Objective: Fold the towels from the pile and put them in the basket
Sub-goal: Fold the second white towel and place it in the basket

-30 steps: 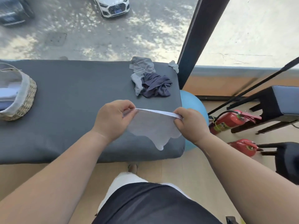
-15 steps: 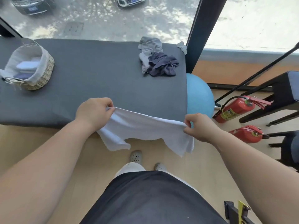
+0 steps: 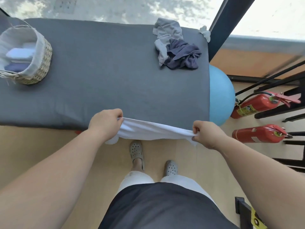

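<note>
Left hand (image 3: 105,123) and right hand (image 3: 206,134) pinching opposite ends of a white towel (image 3: 153,130), stretched over the near edge of a gray padded table (image 3: 107,76). At far right, 2 crumpled towels (image 3: 176,50). At far left, woven basket (image 3: 40,63) holding folded towels (image 3: 19,58), white above blue.

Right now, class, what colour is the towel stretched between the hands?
White towel, clearest in the head view.
</note>
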### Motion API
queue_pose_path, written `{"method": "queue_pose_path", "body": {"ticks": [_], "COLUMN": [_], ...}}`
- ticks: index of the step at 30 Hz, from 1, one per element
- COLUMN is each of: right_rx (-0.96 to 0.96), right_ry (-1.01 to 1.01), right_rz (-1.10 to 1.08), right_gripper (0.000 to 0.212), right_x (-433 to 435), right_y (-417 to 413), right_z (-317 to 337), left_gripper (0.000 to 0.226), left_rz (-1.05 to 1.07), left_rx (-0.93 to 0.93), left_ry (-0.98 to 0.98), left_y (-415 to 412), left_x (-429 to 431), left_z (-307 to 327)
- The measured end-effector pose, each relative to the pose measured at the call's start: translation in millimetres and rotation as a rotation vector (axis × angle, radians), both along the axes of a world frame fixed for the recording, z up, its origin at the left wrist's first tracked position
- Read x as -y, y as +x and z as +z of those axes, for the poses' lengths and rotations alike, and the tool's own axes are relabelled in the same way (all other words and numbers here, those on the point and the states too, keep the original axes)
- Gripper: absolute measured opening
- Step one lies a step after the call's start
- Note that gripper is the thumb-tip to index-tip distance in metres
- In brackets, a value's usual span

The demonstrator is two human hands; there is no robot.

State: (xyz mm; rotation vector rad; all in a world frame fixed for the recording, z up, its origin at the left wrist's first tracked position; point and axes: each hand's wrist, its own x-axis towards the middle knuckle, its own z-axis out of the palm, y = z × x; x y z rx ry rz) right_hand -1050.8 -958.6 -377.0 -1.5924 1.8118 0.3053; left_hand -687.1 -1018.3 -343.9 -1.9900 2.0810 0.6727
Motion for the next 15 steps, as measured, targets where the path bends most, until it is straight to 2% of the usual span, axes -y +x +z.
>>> {"method": "queue_pose_path", "body": {"ticks": [4,9,11,15], "right_rx": [-0.117,-0.319,-0.385,-0.437], "right_ry": [0.053,0.347,0.329,0.127], "right_rz": [0.020,0.224,0.223,0.142], "right_gripper": [0.019,0.010,0.016,0.020], "right_x": [23,53,70,116], "right_y": [30,40,35,18], "right_z": [-19,-40,-52,-80], "left_gripper": [0.016,0.018,0.018,0.019], "left_rz": [-0.061,-0.099,-0.074,-0.075], "left_rx": [0.027,0.036,0.003,-0.009], "left_ry": [0.111,0.237,0.255,0.229], "left_y": [30,59,61,46], "left_x": [32,58,75,109], "left_z": [-27,-57,-73,-111]}}
